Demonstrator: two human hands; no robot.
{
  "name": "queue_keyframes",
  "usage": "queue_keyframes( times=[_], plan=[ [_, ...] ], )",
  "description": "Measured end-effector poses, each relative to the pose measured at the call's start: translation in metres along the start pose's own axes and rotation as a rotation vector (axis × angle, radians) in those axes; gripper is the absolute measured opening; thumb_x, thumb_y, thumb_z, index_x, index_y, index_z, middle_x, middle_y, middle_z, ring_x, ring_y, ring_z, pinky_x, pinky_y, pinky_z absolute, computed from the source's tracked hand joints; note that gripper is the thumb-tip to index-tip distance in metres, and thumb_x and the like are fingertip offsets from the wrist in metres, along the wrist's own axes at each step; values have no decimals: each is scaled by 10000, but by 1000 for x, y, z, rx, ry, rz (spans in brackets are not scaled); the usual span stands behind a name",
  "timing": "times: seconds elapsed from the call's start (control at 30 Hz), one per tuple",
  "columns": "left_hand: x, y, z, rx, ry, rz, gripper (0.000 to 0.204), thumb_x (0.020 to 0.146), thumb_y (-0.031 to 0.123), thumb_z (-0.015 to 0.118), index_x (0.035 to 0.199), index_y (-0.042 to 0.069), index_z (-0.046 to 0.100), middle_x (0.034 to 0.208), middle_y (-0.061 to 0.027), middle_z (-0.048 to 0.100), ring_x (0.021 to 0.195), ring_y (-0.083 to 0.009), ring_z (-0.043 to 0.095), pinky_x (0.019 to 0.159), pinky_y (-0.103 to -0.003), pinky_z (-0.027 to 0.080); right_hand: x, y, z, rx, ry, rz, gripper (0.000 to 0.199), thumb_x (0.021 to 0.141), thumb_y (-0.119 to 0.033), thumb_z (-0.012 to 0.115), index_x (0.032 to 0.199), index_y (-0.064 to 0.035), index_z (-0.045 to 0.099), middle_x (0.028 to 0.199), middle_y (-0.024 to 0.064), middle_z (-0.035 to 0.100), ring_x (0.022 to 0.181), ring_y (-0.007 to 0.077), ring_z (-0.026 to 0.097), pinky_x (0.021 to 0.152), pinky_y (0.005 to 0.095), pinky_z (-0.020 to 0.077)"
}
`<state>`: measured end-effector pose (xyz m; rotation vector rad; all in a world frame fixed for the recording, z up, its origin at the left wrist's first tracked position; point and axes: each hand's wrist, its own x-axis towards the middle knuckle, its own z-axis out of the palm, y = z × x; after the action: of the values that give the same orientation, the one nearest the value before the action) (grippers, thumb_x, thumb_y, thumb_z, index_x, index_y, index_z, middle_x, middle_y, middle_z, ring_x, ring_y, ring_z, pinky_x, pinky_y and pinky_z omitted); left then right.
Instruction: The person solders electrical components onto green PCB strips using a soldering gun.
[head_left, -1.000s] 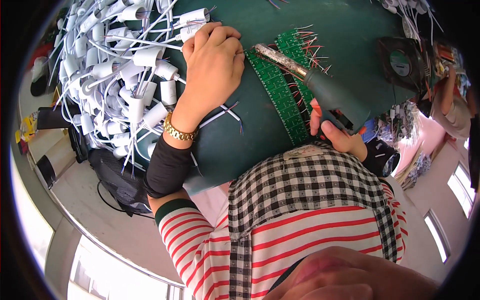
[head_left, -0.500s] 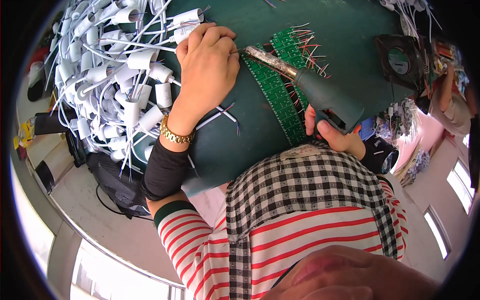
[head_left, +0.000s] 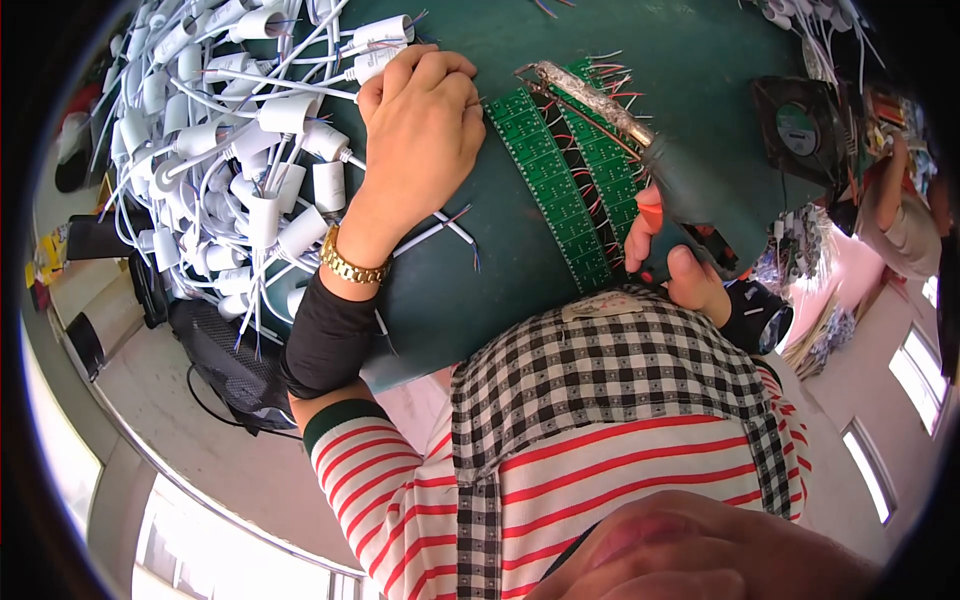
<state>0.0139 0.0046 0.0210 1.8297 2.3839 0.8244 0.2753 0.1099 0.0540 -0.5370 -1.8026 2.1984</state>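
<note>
My left hand is closed, fingers curled down at the far left corner of a green circuit board strip. A white cable runs in under this hand, and its end is hidden by the fingers. In my right hand is a dark soldering gun, with a finger at its orange-red trigger. Its metal barrel points to the far left, over a second green strip. The gun's tip is apart from the left fingers. Thin red and white wires stick out along the second strip.
White lamp holders with cables lie heaped on the left of the green table. A black fan stands at the right. Loose cable ends lie near my left wrist. Another person is at the far right.
The soldering gun has lifted away from my left fingertips and moved right, and my right hand has shifted right with it. My left hand has barely moved.
</note>
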Motion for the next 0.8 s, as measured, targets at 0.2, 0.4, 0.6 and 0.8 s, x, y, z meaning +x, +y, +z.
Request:
queue_keyframes(
  times=[0.2, 0.4, 0.6, 0.8],
  plan=[
    [-2, 0, 0, 6, 13, 1, 77, 764, 108, 610, 818, 57, 631, 1066, -20, 594, 1141, -235, 477, 947, -395, 295, 0, -1, 3, 24, 24, 29, 552, 891, -381, 564, 1304, -42, 428, 755, 76, 539, 661, 153, 535, 618, 303, 432],
    [-5, 0, 1, -12, -12, -12, 56, 788, 113, 598, 835, 84, 591, 1121, -8, 573, 1192, -247, 444, 965, -408, 279, 1, 0, 6, -24, 76, 11, 643, 874, -491, 566, 1235, 14, 398, 766, 88, 521, 647, 161, 533, 577, 270, 440],
    [-8, 0, -3, -39, -11, -25, 81, 779, 103, 621, 856, 81, 607, 1101, -14, 588, 1189, -250, 459, 960, -412, 298, -2, 7, 2, 44, 164, -30, 660, 865, -489, 578, 1221, 35, 395, 763, 97, 519, 628, 177, 535, 567, 275, 443],
    [-6, -8, -3, -97, 22, 20, 80, 745, 118, 664, 792, 73, 618, 1049, -20, 606, 1162, -247, 484, 963, -405, 306, -4, 7, 1, 67, 187, -24, 660, 859, -499, 582, 1207, 31, 399, 759, 95, 516, 627, 180, 537, 563, 278, 447]
  ],
)
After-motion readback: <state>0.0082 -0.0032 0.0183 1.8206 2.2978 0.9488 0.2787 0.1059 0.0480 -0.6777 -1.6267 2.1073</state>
